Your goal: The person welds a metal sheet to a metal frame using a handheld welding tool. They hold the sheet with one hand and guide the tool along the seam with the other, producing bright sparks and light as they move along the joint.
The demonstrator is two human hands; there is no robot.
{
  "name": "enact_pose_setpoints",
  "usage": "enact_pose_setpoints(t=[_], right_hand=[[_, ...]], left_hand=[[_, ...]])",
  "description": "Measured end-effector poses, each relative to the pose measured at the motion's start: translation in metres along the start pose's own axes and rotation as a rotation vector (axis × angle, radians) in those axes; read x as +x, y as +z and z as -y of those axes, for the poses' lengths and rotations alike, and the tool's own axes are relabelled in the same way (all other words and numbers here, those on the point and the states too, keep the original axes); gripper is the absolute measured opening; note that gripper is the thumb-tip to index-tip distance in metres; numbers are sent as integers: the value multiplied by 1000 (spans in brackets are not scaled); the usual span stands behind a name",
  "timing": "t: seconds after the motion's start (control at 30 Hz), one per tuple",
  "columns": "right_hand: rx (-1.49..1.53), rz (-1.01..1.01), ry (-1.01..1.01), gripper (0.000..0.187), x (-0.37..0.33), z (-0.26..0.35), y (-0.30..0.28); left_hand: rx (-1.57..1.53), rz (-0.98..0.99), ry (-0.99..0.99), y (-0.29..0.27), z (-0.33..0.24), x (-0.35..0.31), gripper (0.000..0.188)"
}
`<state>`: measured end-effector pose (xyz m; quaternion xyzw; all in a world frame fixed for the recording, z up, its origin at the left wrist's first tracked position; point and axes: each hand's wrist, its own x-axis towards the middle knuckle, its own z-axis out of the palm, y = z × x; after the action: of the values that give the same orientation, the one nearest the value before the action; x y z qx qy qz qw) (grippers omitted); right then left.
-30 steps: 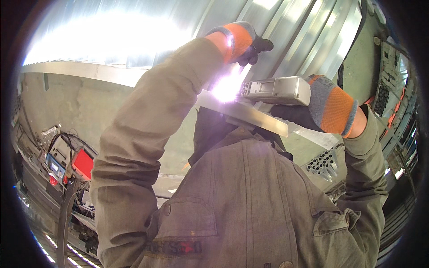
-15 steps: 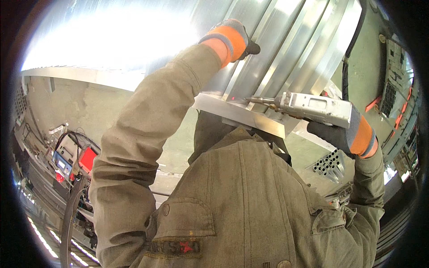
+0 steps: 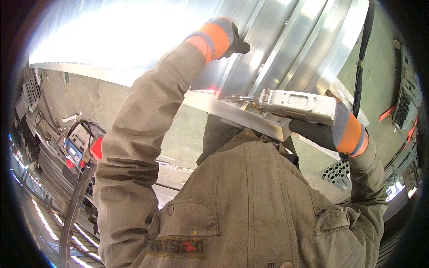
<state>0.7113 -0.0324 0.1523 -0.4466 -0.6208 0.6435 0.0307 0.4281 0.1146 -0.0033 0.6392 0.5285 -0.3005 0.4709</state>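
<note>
A white handheld laser welding gun point(image 3: 299, 103) is in my right hand point(image 3: 321, 131), which wears a black, grey and orange glove. Its metal nozzle points left and reaches the near edge of the ribbed aluminium panel point(image 3: 254, 49), where a flat metal edge strip point(image 3: 232, 111) runs along the ends of the ribs. A small red light spot glows on the metal just left of the nozzle tip. My left hand point(image 3: 232, 42), gloved alike, rests on the panel farther away. Its thumb sticks out to the right; the other fingers look curled and are mostly hidden.
Strong glare covers the panel's left part. A black cable point(image 3: 359, 76) hangs along its right side. Bundled tubes point(image 3: 336, 172) lie below, near my right forearm. A machine with a red panel point(image 3: 85, 145) stands at the left, and more metal stock and racks line both sides.
The welding gun has moved left along the panel's near edge, and the red spot has shifted left with it. My left hand has moved slightly left.
</note>
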Motion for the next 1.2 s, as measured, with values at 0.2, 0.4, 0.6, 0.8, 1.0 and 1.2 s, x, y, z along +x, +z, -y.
enact_pose_setpoints(t=[0.2, 0.4, 0.6, 0.8, 1.0, 1.2], right_hand=[[53, -8, -30, 40, 19, -7, 6], [-34, 30, -26, 40, 25, -12, 9], [-35, 34, -70, 41, 30, -19, 12], [-76, 53, -47, 40, 29, -17, 12], [-109, 32, -77, 40, 31, -15, 15], [-132, 89, -18, 43, 27, -14, 14]], left_hand=[[-18, -27, 10, 3, 3, -2, 59], [53, -43, 4, 3, 0, -5, 57], [62, -67, 16, 4, 1, -6, 58], [77, -45, 5, 3, 1, -3, 57], [14, -75, 28, 4, 2, -7, 60], [124, -43, -29, -3, -8, -21, 55]])
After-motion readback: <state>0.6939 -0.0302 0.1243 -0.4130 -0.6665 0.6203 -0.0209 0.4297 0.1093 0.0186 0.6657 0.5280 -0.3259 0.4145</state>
